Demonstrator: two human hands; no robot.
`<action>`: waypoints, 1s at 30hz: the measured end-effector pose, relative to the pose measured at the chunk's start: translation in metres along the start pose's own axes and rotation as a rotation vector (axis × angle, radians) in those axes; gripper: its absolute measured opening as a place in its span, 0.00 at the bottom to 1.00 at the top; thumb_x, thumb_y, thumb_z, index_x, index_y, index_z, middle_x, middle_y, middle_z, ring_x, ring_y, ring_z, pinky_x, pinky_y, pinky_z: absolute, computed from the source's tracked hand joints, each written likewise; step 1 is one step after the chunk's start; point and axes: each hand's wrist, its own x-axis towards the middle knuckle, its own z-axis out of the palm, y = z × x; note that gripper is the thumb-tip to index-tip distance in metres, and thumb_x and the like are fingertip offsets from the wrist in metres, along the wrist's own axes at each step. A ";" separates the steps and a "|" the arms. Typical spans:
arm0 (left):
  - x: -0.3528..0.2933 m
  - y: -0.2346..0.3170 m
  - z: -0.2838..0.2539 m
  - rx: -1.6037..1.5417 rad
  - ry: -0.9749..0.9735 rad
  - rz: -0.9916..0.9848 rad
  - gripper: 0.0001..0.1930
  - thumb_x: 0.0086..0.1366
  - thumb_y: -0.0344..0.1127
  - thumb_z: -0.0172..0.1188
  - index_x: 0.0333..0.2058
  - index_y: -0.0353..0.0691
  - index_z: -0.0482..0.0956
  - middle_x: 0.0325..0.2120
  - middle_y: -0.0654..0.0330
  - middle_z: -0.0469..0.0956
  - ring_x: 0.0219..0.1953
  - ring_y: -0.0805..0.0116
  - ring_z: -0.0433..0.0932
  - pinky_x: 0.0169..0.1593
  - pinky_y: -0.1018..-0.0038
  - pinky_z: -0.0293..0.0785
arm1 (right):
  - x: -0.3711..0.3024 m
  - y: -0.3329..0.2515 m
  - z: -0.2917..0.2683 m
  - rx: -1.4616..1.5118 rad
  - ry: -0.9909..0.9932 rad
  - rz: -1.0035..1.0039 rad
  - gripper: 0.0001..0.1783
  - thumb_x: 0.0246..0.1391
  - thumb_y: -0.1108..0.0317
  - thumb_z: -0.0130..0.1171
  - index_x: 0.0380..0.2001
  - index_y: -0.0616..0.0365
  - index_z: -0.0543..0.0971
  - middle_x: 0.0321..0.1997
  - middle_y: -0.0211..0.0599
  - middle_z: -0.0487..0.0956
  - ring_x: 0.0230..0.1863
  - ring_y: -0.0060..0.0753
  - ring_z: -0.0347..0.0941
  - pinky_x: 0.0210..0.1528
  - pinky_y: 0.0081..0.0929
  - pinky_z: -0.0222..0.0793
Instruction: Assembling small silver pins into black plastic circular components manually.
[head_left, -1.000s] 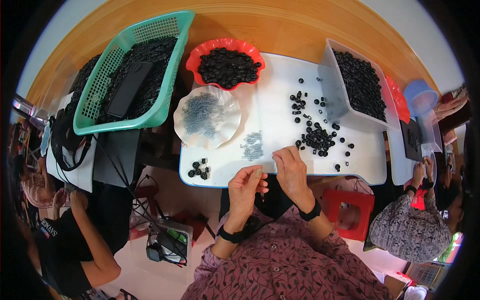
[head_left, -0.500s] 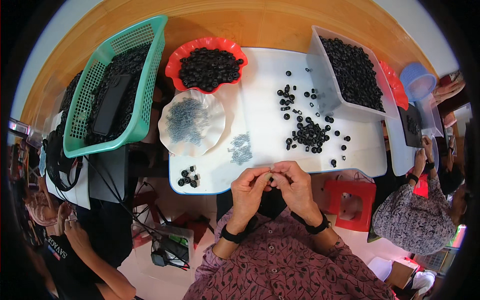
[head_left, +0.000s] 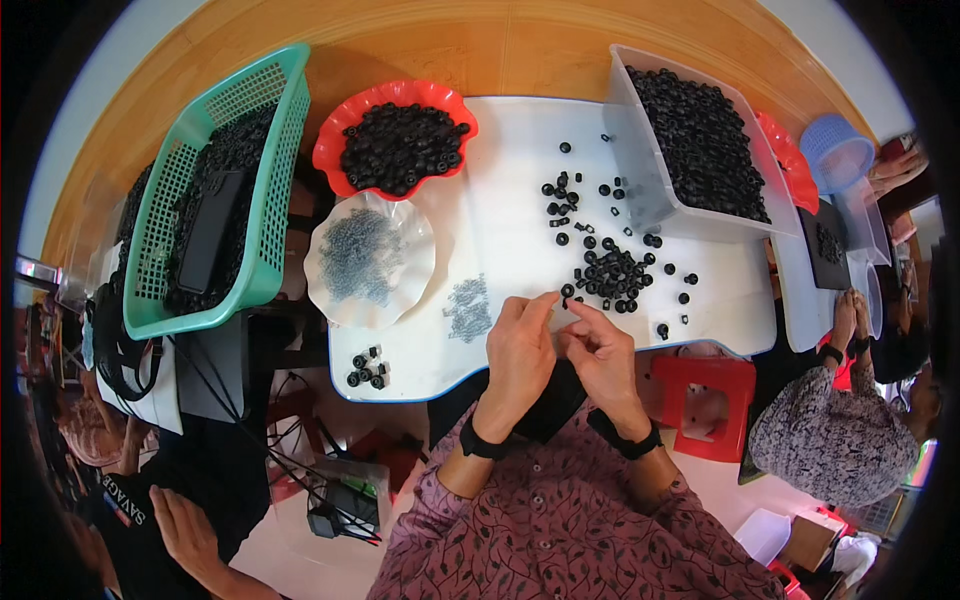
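Left hand [head_left: 522, 345], right hand [head_left: 603, 362] right of white plate [head_left: 418, 268]: fingers bent, any hold unclear. Many black parts [head_left: 616, 276] left loose farther right; small black cluster [head_left: 366, 368] nearside of white plate.

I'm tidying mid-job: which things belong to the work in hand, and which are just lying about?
Likely belonging:
- loose black parts
- small pale pieces
- white plate
- red bowl
- clear bin
- green basket

Seemingly just lying about:
- flat black object in the green basket
- red stool
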 end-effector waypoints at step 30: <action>0.026 -0.007 0.005 0.182 -0.158 0.053 0.12 0.55 0.24 0.59 0.40 0.34 0.75 0.34 0.49 0.72 0.30 0.52 0.77 0.32 0.63 0.75 | 0.008 0.005 -0.007 -0.121 -0.089 0.022 0.21 0.47 0.80 0.56 0.48 0.70 0.75 0.29 0.42 0.80 0.26 0.27 0.76 0.29 0.22 0.71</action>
